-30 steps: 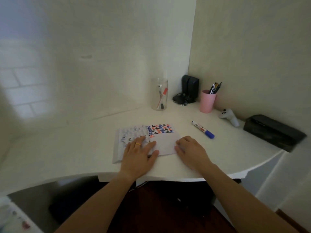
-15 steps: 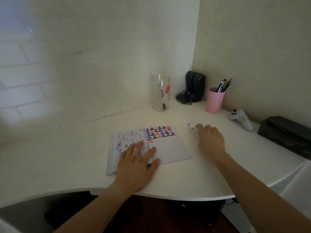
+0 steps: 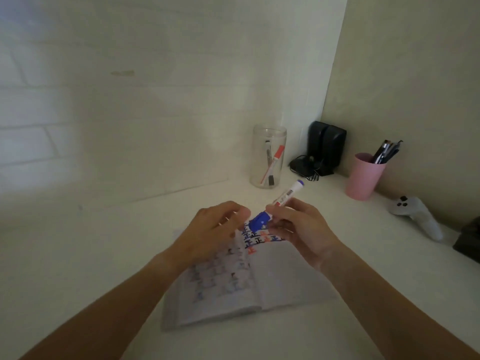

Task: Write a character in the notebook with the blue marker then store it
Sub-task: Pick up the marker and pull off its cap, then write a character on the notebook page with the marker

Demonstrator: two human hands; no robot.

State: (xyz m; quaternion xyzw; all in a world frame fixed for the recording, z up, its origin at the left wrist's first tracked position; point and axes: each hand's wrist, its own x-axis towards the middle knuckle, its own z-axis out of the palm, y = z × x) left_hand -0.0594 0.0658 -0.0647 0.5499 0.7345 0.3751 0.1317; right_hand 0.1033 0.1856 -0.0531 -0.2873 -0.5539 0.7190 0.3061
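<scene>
An open notebook (image 3: 272, 284) lies on the white desk (image 3: 104, 255), its pages filled with rows of blue, red and black characters. My right hand (image 3: 301, 229) holds the blue marker (image 3: 285, 197) above the notebook, its white barrel angled up and away. The blue cap (image 3: 258, 220) points toward my left hand (image 3: 215, 229), whose fingertips are at the cap; whether they grip it I cannot tell. A clear jar (image 3: 268, 157) with a red marker and a black one stands behind.
A pink cup (image 3: 363, 178) of pens stands at the back right. Beside it are a black speaker (image 3: 326, 146) with a cable, a white controller (image 3: 415, 214) and a dark box (image 3: 467, 242) at the right edge. Walls close the corner.
My right hand picked the marker up from the desk and brought it over the notebook. My left hand lifted off the page and came up to the marker's cap.
</scene>
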